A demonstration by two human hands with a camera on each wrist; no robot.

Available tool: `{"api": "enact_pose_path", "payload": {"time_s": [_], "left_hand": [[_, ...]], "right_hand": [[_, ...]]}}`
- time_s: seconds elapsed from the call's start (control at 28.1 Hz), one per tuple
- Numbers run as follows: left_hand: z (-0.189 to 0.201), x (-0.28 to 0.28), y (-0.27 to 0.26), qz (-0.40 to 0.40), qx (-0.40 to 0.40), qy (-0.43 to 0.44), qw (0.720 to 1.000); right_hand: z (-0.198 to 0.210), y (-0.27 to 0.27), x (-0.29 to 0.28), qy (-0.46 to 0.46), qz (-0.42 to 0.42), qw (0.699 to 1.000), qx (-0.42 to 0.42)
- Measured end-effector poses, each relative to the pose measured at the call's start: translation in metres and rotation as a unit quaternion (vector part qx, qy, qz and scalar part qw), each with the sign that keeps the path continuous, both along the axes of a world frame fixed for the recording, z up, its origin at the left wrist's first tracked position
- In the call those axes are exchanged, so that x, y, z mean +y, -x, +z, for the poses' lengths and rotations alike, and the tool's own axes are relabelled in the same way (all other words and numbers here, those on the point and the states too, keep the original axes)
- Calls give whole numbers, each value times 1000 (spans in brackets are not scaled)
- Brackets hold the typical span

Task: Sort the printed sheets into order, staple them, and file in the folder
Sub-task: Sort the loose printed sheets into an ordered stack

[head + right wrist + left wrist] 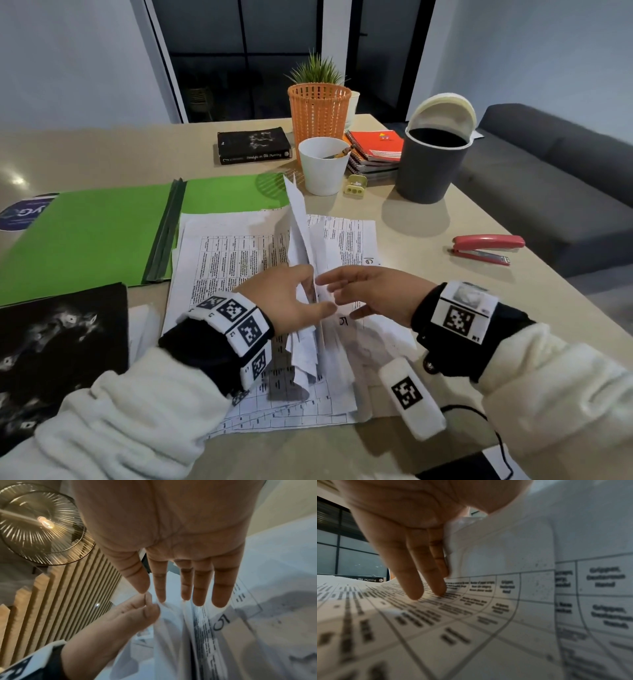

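Observation:
Printed sheets [239,260] with tables lie in a loose pile on the table, partly over the right flap of the open green folder [89,233]. My left hand [308,291] pinches a few sheets and holds them raised on edge above the pile. In the left wrist view my left hand [423,561] has its outer fingers resting on a curved sheet [488,615]. My right hand [337,296] is flat with straight fingers whose tips touch the raised sheets' edges. The right wrist view shows my right hand [161,588] above a sheet marked 5 [221,622]. A red stapler [486,248] lies to the right, apart from both hands.
Behind the pile stand a white cup [323,164] with a pencil, an orange basket [318,109], a dark open-lidded bin [433,164], spiral notebooks [375,147], a black book [253,145] and a yellow sharpener [356,185]. A dark printed book [61,342] lies near left.

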State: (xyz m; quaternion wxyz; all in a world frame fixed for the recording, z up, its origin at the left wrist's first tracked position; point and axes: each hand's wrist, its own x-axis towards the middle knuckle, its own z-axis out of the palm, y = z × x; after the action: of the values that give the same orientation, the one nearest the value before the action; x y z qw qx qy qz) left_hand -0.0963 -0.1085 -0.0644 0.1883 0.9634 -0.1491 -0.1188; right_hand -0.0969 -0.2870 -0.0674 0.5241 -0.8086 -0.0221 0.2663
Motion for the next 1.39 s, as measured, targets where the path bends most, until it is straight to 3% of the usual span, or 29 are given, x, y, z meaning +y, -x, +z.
{"api": "enact_pose_path", "payload": {"time_s": [0.18,0.39,0.61,0.75,0.86,1.0,1.21,1.39], "left_hand": [[2,0,1,-10,7,-11,1000],[1,2,0,0,20,-8,1000],[1,4,-1,-1,29,10,1000],[2,5,-1,-1,34,1,999],[3,4,-1,6,30,1,1000],[1,3,1,11,21,-3,1000],[0,3,-1,20,22,0,1000],[1,3,1,19,20,1,1000]], "right_hand": [[-10,-7,0,71,-44,996,-4],[-21,-8,-7,98,-31,994,19],[-23,-8,-14,-27,-140,988,53],[-15,-2,-11,-102,-138,980,97],[-15,-2,-8,-90,-133,984,82],[-19,-9,-9,39,-135,990,14],[-16,-14,-1,-96,-166,977,96],[-15,-15,3,-119,-215,960,132]]}}
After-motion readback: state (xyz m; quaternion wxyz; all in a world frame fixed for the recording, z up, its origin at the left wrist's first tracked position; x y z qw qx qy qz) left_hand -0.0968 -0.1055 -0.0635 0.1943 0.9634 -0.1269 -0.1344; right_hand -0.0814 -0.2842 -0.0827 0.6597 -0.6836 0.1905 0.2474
